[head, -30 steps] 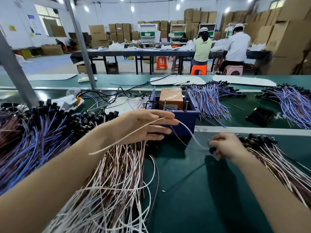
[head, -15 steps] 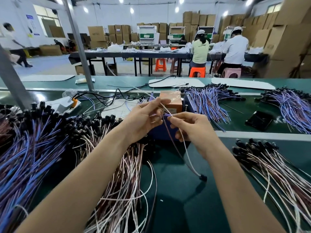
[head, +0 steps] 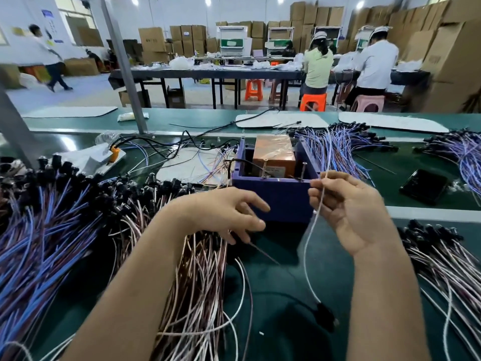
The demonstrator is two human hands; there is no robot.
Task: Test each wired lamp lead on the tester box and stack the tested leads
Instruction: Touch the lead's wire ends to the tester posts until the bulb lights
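**One lead pinched at the tester box**

Right hand raised just in front of the blue tester box, thumb and fingers closed on a single white lead. Bare wire end up near the box's front rim and its upright metal pins; whether touching a pin, cannot tell. Lead hanging in a curve from the pinch down to its black lamp holder, low over the green desk.

Left hand palm down, fingers spread and loosely curled over the near end of the pink-and-white lead pile, fingertips at the wires; no clear grip visible. Pile fanned toward the viewer, black holders at its far end beside the box.

Orange-brown block seated inside the tester box. Blue-wired bundle spread at far left. Second pile of pink-and-white leads right of the right forearm, holders toward the box. More blue-wired leads behind the box on the right; dark phone lying flat near them.
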